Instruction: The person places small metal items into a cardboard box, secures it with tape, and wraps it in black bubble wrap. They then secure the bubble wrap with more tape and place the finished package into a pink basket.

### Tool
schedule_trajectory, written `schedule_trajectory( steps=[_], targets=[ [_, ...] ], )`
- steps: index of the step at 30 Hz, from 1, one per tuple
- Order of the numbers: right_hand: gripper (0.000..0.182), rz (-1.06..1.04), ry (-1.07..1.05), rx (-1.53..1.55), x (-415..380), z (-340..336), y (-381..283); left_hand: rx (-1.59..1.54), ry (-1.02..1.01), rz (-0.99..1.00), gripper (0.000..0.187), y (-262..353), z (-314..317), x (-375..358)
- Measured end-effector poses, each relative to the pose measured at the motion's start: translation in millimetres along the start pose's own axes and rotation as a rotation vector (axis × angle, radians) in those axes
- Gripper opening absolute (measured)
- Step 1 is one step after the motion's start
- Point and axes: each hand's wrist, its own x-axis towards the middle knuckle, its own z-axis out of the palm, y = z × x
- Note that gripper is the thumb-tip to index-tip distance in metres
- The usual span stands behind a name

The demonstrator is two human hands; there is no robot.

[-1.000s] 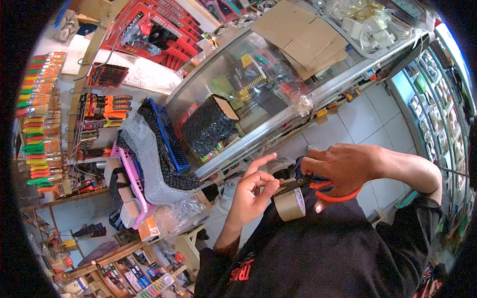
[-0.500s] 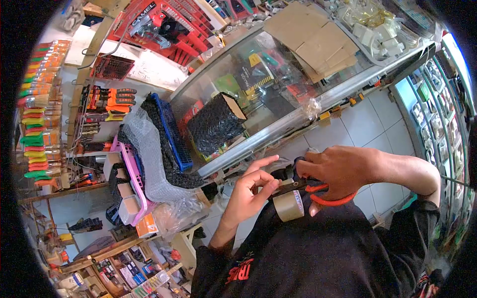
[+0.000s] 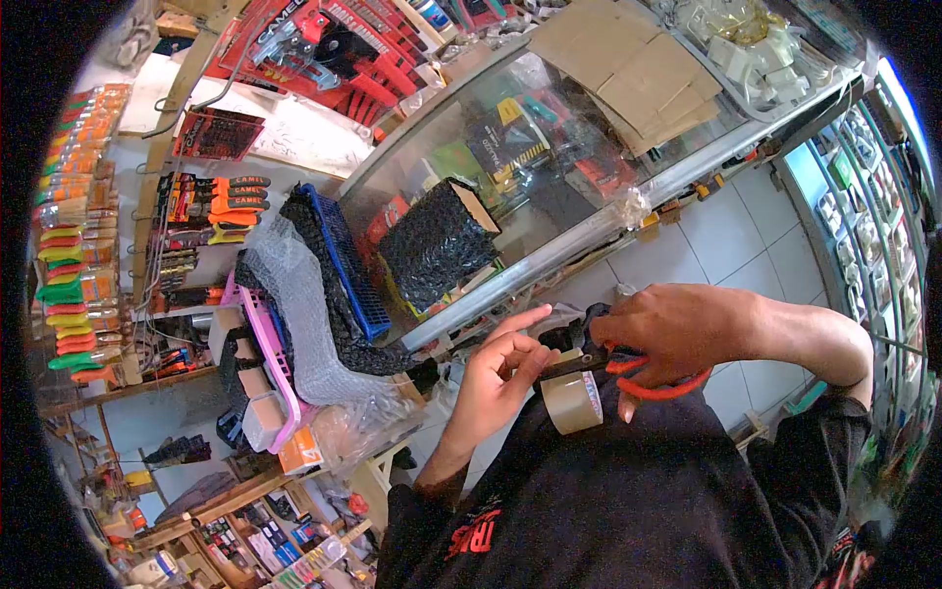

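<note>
In the head view my left hand (image 3: 498, 385) pinches the end of a strip of tape between thumb and fingers, its index finger stretched out. My right hand (image 3: 677, 332) is closed round the red-orange handles of a pair of scissors (image 3: 677, 389). Their dark blades point left toward my left fingertips, overlapping the strip of tape. A roll of brown packing tape (image 3: 571, 406) hangs just below the blades, between the two hands and in front of my black shirt (image 3: 628, 491).
Ahead stands a glass display counter (image 3: 599, 240) with a black-wrapped box (image 3: 439, 245) and flat cardboard (image 3: 628, 74) on top. Left of it are a blue basket (image 3: 343, 265), bubble wrap (image 3: 294, 304) and a pink basket (image 3: 267, 344). Paintbrushes (image 3: 83, 255) hang at far left.
The view has shifted slightly. My right hand and the scissors have turned a little, while my left hand stays at the tape in nearly the same place.
</note>
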Motion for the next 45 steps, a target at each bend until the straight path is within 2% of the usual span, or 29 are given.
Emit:
schedule_trajectory(
  steps=[3, 8, 12, 20, 26, 30, 32, 38, 41, 45],
  targets=[
    [0.056, 0.084, -0.002, -0.015, 5.4, 3.1, -0.2, -0.017, 0.028, 0.02, 0.014, -7.3, -3.1, 1.2],
    [0.059, 0.141, 0.02, -0.086, 11.1, -9.0, -6.4, 0.081, 0.011, 0.02, 0.023, -12.6, -13.2, 3.3],
    [0.069, 0.146, 0.039, -0.118, 9.5, -9.1, -3.2, -0.156, -0.002, -0.058, 0.039, -8.3, -18.2, 2.5],
    [0.083, 0.172, -0.005, -0.118, 15.0, -9.5, 2.1, -0.188, -0.048, -0.041, 0.069, -16.1, -15.6, 0.6],
    [0.086, 0.181, -0.023, -0.115, 17.4, -11.5, 2.8, -0.143, -0.062, 0.007, 0.065, -18.0, -21.3, 3.4],
    [0.087, 0.205, -0.058, -0.092, 16.8, -20.4, -1.3, -0.236, -0.057, -0.026, 0.062, -15.6, -22.4, 6.1],
    [0.086, 0.169, -0.008, -0.092, 13.8, -21.0, 1.8, -0.297, -0.066, -0.035, 0.061, -21.4, -21.9, 7.1],
    [0.086, 0.119, 0.046, -0.204, 10.8, -18.6, -2.9, -0.228, 0.024, -0.079, 0.046, -22.8, -19.8, 11.3],
    [0.084, 0.088, 0.045, -0.23, 12.9, -18.7, -4.4, -0.238, 0.031, -0.121, 0.027, -7.4, -16.7, 11.9],
    [0.074, 0.11, 0.004, -0.285, 16.9, -19.1, -5.2, -0.324, 0.017, -0.018, 0.015, -24.6, -15.9, 14.2]
  ],
)
